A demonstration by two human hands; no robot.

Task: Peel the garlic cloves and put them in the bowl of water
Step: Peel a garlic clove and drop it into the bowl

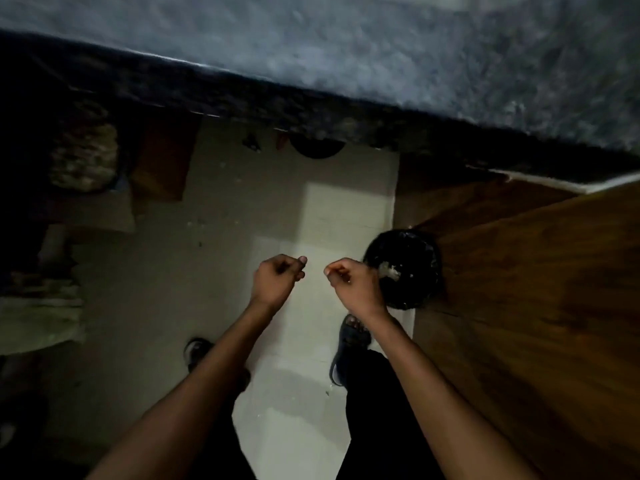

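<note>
Hands over floor, left hand [277, 280] fingers curled, right hand [349, 278] fingers curled, contents perhaps hidden, bin [415, 251] beside.

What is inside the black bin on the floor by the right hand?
The black-lined bin shows pale scraps, possibly garlic skins, on top. The right hand covers its near-left rim; deeper contents are too dark to see.

Open floor [221, 271] lies below; a black bin [412, 271] and wooden cabinet [536, 306] crowd the right
</note>
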